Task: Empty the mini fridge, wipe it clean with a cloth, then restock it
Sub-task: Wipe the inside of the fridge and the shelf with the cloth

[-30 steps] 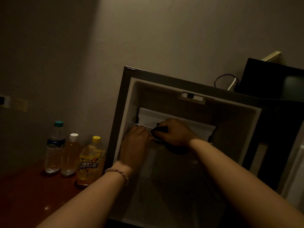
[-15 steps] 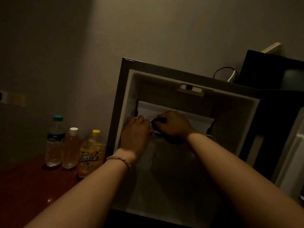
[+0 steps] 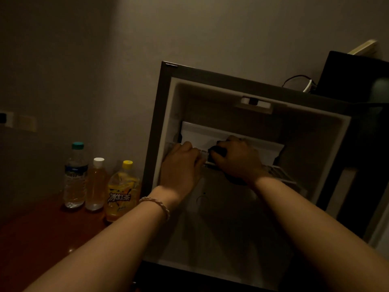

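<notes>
While both hands work inside the mini fridge (image 3: 210, 87), its cavity holds nothing but a thin wire shelf (image 3: 277, 171) and a white plastic compartment (image 3: 210, 134) at the far wall. The right hand (image 3: 237, 159) is curled round a dark cloth (image 3: 219, 151), pressing it on the front edge of the shelf; the left hand (image 3: 181, 165) has its fingers folded over that same edge just to the left, apparently steadying it. The cloth looks soft and limp, so it should bunch easily and follow the thin wires, and is best kept wadded in the palm. The shelf is probably light and springy and may rattle or slip from its side slots if pushed hard, so bracing it at the front rail seems wise. The fridge walls are smooth, pale, moulded plastic inside a dark, squared casing. Three bottles stand in a row on the reddish glossy desk (image 3: 31, 239) to the left: a clear water bottle (image 3: 74, 178) with a teal cap, a pale bottle (image 3: 95, 184) with a white cap, and a stout yellow-labelled tea bottle (image 3: 122, 192) nearest the fridge. All look like light, smooth plastic, easiest to grip round the body.
</notes>
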